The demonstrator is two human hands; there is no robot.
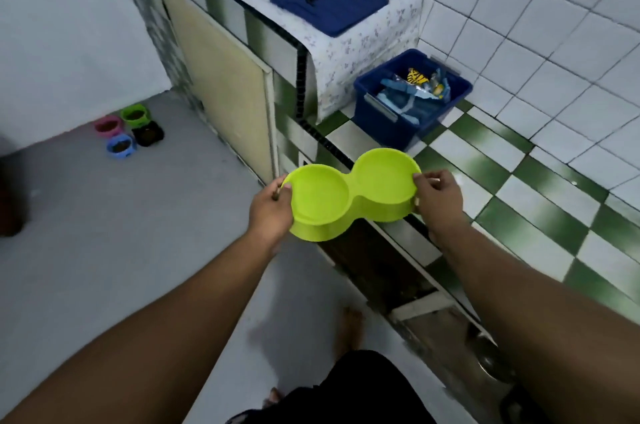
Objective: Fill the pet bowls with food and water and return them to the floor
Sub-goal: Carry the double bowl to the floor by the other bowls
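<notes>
Grey floor [104,250] meets a green-and-white chequered tiled desk [502,160]. Fingers [286,186] of the left hand [270,212] curl over one end rim of a lime-green plastic double pet bowl [349,195]. The right hand [438,198] pinches the other end. The bowl hangs level over the desk's edge, both wells empty. Beyond, an open blue plastic bin [398,122] of packets sits on the desk.
</notes>
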